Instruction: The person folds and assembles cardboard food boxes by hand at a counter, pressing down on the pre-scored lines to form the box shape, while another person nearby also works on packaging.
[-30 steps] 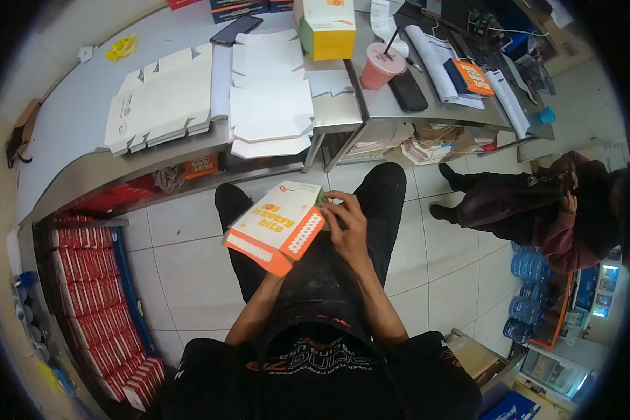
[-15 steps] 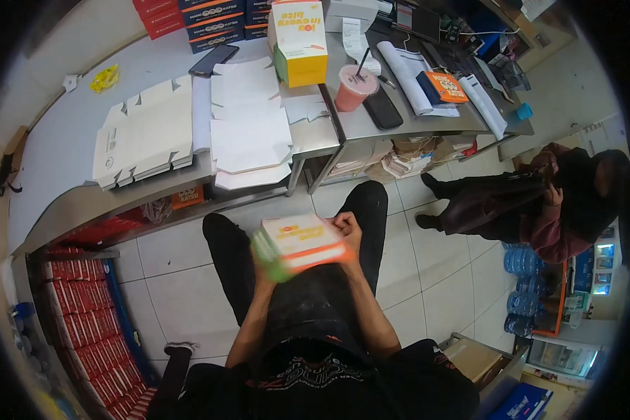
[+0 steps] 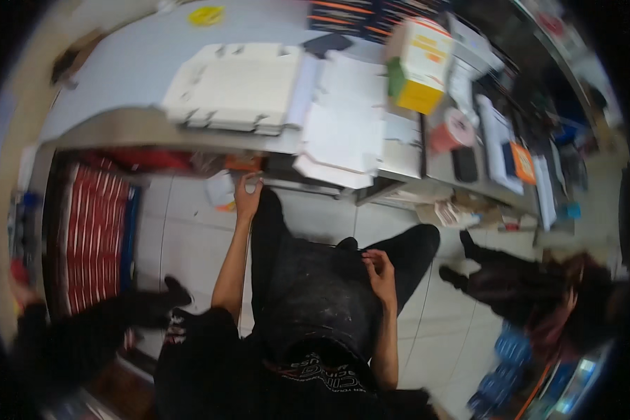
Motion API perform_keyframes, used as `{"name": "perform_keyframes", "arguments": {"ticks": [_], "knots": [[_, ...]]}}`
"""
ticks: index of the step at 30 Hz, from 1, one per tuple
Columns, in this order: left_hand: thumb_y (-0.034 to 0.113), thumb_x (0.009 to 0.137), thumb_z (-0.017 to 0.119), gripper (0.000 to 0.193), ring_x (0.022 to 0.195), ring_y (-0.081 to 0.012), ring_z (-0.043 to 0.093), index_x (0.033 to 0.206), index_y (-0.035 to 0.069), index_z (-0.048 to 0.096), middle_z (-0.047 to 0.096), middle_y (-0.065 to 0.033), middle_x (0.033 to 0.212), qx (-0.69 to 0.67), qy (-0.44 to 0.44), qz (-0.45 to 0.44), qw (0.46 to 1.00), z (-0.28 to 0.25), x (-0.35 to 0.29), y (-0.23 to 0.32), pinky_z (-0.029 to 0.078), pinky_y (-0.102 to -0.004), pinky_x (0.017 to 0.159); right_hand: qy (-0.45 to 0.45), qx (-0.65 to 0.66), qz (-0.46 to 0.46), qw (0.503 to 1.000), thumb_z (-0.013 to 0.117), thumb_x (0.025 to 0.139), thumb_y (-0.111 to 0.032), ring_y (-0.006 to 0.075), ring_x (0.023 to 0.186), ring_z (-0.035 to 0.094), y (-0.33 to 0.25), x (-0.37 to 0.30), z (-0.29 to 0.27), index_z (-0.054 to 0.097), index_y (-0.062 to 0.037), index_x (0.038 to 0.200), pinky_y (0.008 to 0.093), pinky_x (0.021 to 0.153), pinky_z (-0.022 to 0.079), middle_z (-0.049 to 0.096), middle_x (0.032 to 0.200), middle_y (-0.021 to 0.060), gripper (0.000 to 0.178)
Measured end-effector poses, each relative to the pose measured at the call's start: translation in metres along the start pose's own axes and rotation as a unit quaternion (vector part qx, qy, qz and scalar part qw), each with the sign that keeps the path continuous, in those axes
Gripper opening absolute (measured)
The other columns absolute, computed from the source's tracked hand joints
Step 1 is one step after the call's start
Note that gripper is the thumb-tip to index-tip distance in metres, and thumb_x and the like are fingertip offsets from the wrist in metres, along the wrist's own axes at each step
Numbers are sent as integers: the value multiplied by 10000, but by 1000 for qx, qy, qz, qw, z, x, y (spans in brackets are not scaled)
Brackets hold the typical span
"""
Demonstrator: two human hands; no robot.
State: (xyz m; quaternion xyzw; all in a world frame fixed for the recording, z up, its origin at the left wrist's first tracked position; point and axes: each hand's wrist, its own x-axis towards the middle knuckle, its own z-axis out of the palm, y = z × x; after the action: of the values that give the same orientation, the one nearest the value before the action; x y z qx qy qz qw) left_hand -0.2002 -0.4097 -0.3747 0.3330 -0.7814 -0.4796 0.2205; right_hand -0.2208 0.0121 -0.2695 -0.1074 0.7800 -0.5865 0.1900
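Observation:
Out past my left knee, my left hand point(image 3: 248, 194) has its thumb and fingers bent apart, with nothing visible between them. Just left of it, a small-looking white box point(image 3: 220, 189) with orange and yellow at its lower edge shows against the floor tiles; it looks apart from the hand and is blurred. My right hand point(image 3: 380, 271) hovers over my right thigh, fingers loosely bent and holding nothing I can see. On the counter ahead lie a stack of flat cream carton blanks point(image 3: 234, 87) and a pile of white blanks point(image 3: 343, 129).
A white and yellow box point(image 3: 423, 66), a pink drink cup point(image 3: 453, 131) and a black phone point(image 3: 464, 164) stand on the counter point(image 3: 122, 91). Red stacked cartons point(image 3: 98, 238) fill the lower left. Another person point(image 3: 532, 301) is at right; a dark-clothed leg point(image 3: 140, 304) shows at left.
The box has left my two hands and is now beyond my left knee, beside my outstretched left hand. My right hand has come away from it. My view has turned left.

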Motion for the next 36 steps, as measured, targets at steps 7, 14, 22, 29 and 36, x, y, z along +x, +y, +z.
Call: {"name": "perform_keyframes", "arguments": {"ticks": [7, 14, 22, 29, 36], "knots": [[569, 861, 604, 752, 1213, -348, 549, 1273, -57, 548, 581, -261, 1273, 64, -99, -360, 925, -97, -83, -260, 425, -418, 1026, 11, -114, -129, 985, 632, 923, -51, 177, 913, 619, -126, 47, 83, 606, -2, 1045, 290, 822, 460, 671, 998, 100, 134], [590, 827, 624, 812, 1327, -422, 415, 1390, 27, 463, 406, -248, 1454, 124, -100, -423, 892, -67, -33, -336, 389, -494, 1079, 7, -321, -450, 833, 868, 670, -151, 352, 1310, 415, -225, 187, 245, 471, -140, 1335, 470, 1045, 319, 446, 1404, 140, 775], [560, 768, 718, 876, 1289, -364, 478, 1376, -13, 453, 530, -239, 1348, 247, -65, -407, 877, -11, 42, -548, 398, -498, 1061, -210, -506, -385, 743, 932, 458, -366, 385, 1446, 235, -218, 277, 332, 332, -191, 1477, 593, 1131, 211, 266, 1566, 160, 1196], [486, 784, 717, 782, 1193, -356, 526, 1323, -27, 474, 561, -231, 1284, 270, -203, -365, 868, 71, 108, -580, 434, -488, 1007, -192, -556, -307, 748, 606, 885, -356, 480, 1401, 283, -211, 280, 339, 361, -142, 1448, 652, 1092, 201, 304, 1525, 260, 651], [411, 801, 716, 688, 1097, -348, 573, 1270, -41, 495, 593, -222, 1221, 192, -157, -404, 881, 61, 63, -523, 470, -477, 953, -221, -581, -298, 724, 535, 918, -314, 449, 1443, 216, -222, 278, 336, 334, -125, 1472, 632, 1114, 179, 217, 1568, 246, 619]]}}
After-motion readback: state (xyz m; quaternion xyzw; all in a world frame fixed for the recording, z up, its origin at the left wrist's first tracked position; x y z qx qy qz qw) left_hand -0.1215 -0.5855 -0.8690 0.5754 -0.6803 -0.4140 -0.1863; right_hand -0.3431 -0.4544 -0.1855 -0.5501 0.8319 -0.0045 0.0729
